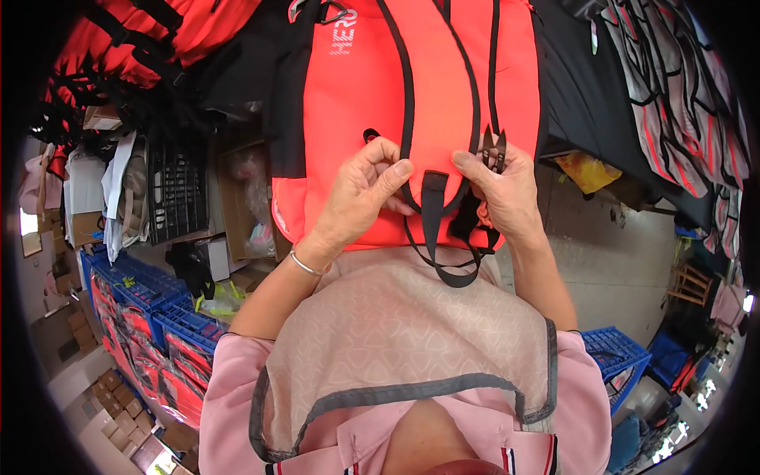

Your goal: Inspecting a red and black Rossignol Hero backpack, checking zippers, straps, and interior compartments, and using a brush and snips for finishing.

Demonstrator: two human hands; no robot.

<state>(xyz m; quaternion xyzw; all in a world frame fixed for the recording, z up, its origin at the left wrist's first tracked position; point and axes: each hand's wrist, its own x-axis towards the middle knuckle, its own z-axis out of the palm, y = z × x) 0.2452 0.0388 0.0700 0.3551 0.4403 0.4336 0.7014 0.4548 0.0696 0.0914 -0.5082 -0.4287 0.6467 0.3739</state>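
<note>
A bright red backpack (348, 103) with black sides lies in front of me. Its padded shoulder strap (439, 87), edged in black, runs down the middle to a black webbing strap (432, 214) that hangs in a loop. My left hand (360, 190) is closed in a pinch at the strap's left edge; what sits between its fingertips is too small to tell. My right hand (511, 186) holds dark thread snips (494, 150), blades pointing away from me. Its thumb rests on the strap's lower right edge.
Red bags with black straps (158, 39) are heaped at the far left. Grey-white pieces with black edging (673, 103) hang at the right over a black cloth surface (582, 95). Blue crates (131, 281) with wrapped red goods stand at left, another blue crate (613, 352) at right.
</note>
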